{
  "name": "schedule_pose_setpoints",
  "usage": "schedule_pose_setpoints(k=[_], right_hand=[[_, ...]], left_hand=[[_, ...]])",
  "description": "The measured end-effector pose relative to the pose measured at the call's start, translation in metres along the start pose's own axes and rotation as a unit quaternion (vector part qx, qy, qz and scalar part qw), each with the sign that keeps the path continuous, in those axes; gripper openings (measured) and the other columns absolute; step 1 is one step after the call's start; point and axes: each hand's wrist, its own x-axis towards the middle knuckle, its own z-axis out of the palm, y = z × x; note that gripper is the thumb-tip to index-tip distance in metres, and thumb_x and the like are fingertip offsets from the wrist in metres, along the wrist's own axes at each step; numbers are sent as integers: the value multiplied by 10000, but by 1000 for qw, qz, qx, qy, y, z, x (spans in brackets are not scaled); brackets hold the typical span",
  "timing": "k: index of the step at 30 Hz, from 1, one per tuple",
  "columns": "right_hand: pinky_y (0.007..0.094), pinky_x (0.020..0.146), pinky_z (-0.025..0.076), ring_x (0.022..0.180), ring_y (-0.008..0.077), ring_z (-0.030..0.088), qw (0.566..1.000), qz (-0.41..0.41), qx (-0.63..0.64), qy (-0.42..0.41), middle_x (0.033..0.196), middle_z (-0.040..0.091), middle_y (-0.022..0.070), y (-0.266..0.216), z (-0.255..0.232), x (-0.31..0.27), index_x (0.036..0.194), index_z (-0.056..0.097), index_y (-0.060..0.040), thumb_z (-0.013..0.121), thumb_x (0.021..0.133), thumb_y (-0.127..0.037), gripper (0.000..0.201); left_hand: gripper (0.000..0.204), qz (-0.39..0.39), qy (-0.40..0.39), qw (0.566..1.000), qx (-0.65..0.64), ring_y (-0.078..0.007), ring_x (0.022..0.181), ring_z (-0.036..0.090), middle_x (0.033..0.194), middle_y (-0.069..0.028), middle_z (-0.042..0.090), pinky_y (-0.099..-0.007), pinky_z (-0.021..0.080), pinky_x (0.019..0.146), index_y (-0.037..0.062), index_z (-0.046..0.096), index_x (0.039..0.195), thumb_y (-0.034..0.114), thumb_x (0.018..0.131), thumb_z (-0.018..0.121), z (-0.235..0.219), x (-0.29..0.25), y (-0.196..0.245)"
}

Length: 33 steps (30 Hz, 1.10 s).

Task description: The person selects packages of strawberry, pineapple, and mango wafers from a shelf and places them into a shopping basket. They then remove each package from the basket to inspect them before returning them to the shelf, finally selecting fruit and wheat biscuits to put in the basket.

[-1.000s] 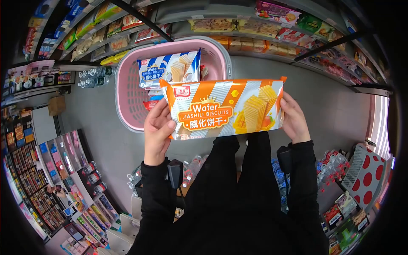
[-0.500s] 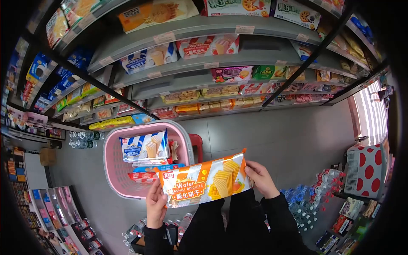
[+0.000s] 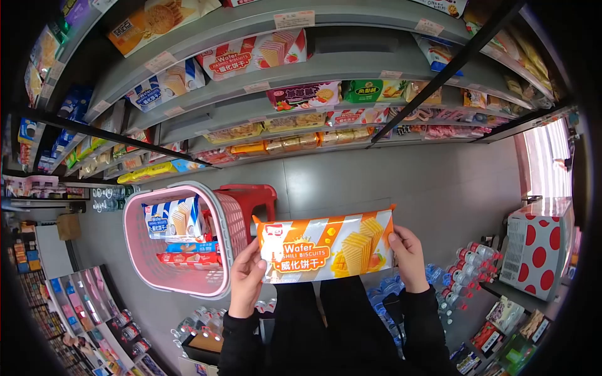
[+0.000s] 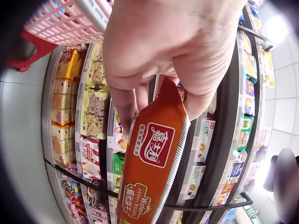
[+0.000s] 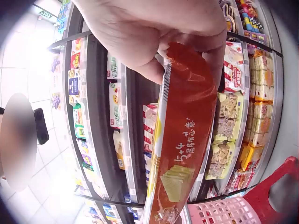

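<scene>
Packs in basket: done for the blue-and-white wafer pack [image 3: 174, 218] and red pack [image 3: 188, 259]; both lie inside the pink basket [image 3: 237, 222], beyond our left grip.
Orange wafer pack [image 3: 326, 247]: between our grips, outside the basket; not yet put down.
Left grip: our left hand [image 3: 246, 283] pinches its near end.
Right grip: our right hand [image 3: 409, 258] pinches the opposite end.
Change since earlier frame: pack held more level, no longer overlapping the basket in head view; both grips unchanged; more of the red stool [image 3: 266, 197] shows.
</scene>
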Motion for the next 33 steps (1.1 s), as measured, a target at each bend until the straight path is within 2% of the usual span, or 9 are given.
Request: schedule_pose_setpoints(k=[2, 4, 7, 12, 19, 23, 26, 31, 33], right_hand=[[224, 764, 399, 847, 99, 516, 1000, 4, -11, 6, 945, 562, 64, -2, -16, 3, 1060, 496, 58, 501, 839, -133, 292], [187, 581, 406, 672, 58, 503, 996, 12, -81, 20, 814, 567, 37, -3, -31, 4, 1057, 509, 35, 498, 850, -163, 286], [168, 503, 365, 596, 30, 459, 995, 4, -103, 18, 748, 549, 13, -3, -48, 5, 1048, 526, 12, 493, 854, -187, 280], [213, 698, 406, 794, 84, 500, 997, 28, -73, 13, 875, 562, 43, 2, -71, 7, 1082, 505, 26, 480, 859, -174, 301], [225, 706, 415, 787, 97, 512, 995, 50, -82, 25, 888, 565, 68, 37, -90, 34, 1093, 491, 35, 494, 846, -142, 304], [225, 696, 416, 779, 97, 513, 995, 72, -63, 36, 886, 568, 83, 43, -97, 50, 1080, 499, 38, 496, 842, -137, 295], [222, 681, 415, 765, 93, 511, 995, 19, -88, 53, 857, 570, 78, 44, -102, 63, 1080, 500, 37, 496, 842, -139, 296], [198, 647, 407, 736, 74, 504, 990, 86, -37, 107, 825, 565, 51, 43, -116, 73, 1095, 500, 24, 495, 845, -147, 302], [187, 601, 396, 689, 55, 489, 990, 57, -19, 129, 798, 560, 35, 47, -114, 77, 1089, 506, 17, 500, 845, -153, 298]], left_hand=[[425, -15, -1, 1000, 17, -170, 1041, 478, 1165, -110, 461, -267, 358, 883, -41, 392, 1204, 22, 802, 516, 13, 1, -8], [413, -23, -11, 999, 30, -166, 1044, 473, 1165, -105, 460, -268, 355, 885, -42, 404, 1195, 29, 804, 516, 22, 2, -16], [379, -32, -11, 997, 73, -156, 1056, 452, 1160, -98, 465, -272, 344, 896, -46, 432, 1170, 49, 812, 512, 33, 2, -25], [384, -45, 3, 996, 78, -155, 1042, 460, 1161, -109, 474, -273, 347, 896, -51, 424, 1167, 61, 809, 504, 45, 10, -45], [408, -51, 30, 992, 113, -164, 973, 519, 1076, -105, 532, -281, 405, 843, -61, 431, 1146, 152, 810, 522, 55, 39, -78], [406, -68, -7, 993, 96, -174, 1004, 497, 1108, -123, 514, -287, 376, 877, -65, 413, 1166, 100, 809, 512, 55, 65, -95], [404, -79, -33, 993, 85, -174, 1003, 499, 1105, -123, 517, -287, 377, 877, -63, 415, 1165, 107, 810, 512, 64, 89, -101], [407, -93, -66, 987, 113, -173, 1007, 499, 1108, -126, 516, -285, 374, 879, -60, 415, 1166, 118, 814, 513, 87, 117, -105], [402, -89, -90, 986, 108, -174, 1005, 501, 1102, -124, 519, -286, 374, 879, -59, 414, 1169, 109, 815, 506, 90, 125, -107]])
